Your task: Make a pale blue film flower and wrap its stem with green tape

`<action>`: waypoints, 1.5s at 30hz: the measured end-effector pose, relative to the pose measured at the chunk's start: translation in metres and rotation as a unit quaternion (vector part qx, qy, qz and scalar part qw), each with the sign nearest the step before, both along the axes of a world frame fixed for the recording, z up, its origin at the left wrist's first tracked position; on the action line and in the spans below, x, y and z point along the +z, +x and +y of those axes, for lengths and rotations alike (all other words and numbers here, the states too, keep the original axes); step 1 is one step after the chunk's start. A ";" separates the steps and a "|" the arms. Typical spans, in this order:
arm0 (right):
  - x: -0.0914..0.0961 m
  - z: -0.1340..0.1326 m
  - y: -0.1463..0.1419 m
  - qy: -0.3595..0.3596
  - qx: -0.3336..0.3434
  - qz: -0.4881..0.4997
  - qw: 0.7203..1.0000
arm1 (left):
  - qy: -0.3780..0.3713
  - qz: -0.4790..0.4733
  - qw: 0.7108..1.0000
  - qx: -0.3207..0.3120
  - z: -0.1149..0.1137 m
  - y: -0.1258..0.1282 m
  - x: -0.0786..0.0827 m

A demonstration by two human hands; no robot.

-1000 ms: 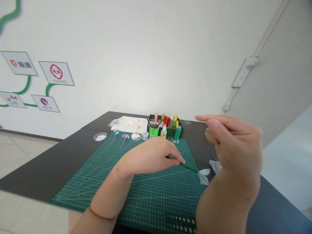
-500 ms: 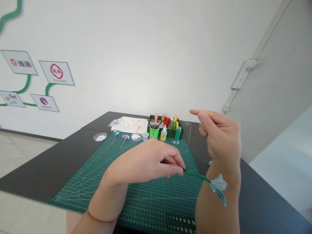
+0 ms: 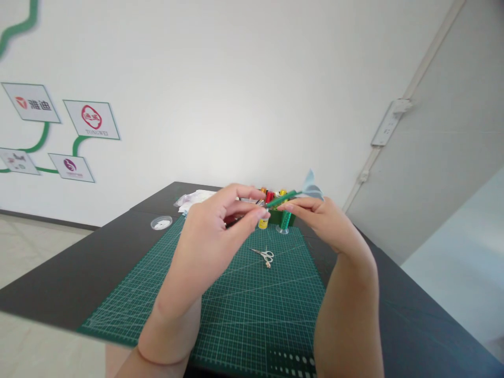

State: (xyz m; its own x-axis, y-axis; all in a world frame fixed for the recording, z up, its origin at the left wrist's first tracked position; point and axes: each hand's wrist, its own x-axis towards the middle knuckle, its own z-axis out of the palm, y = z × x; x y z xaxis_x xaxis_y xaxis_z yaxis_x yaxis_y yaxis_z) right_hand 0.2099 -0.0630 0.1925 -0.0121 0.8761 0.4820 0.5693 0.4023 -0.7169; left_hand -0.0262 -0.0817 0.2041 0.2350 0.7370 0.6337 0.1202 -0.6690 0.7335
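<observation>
Both hands are raised above the green cutting mat [image 3: 244, 310]. My left hand [image 3: 220, 226] pinches the lower end of a green wrapped flower stem [image 3: 281, 199]. My right hand [image 3: 321, 220] pinches the same stem nearer its top, just below a pale blue fabric flower [image 3: 312, 187] that points up and to the right. Small scissors [image 3: 264, 256] lie on the mat below the hands.
A green box of coloured thread spools [image 3: 275, 202] stands at the mat's far edge, partly hidden by the hands, with a green spool [image 3: 284, 220] in front. A clear round dish [image 3: 161, 223] sits far left on the black table [image 3: 79, 262]. Papers [image 3: 192, 198] lie at the back.
Both hands rose and came together, lifting the stem from low over the mat to chest height. The flower now points up instead of down. The scissors came into view on the mat.
</observation>
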 end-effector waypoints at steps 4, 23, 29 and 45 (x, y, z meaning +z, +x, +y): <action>0.003 -0.004 0.001 -0.069 0.059 0.004 0.996 | 0.028 -0.072 0.996 0.043 0.019 0.005 -0.002; 0.003 -0.017 -0.051 0.078 0.125 0.219 0.964 | 0.001 -0.107 0.993 -0.053 0.037 0.037 -0.006; 0.002 -0.018 -0.068 0.109 0.039 0.251 0.961 | 0.001 -0.104 0.994 -0.025 0.034 0.041 -0.007; -0.002 -0.008 -0.061 0.170 -0.006 0.273 0.947 | -0.040 -0.065 0.989 -0.124 0.038 0.038 -0.006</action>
State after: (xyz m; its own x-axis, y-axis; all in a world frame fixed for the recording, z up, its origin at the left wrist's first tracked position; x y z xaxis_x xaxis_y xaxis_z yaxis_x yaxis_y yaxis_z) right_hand 0.1485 -0.0715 0.1902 0.3296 0.6679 0.6673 0.1571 0.6581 -0.7363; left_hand 0.0116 -0.0436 0.1983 0.3357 0.7160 0.6120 -0.1397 -0.6047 0.7841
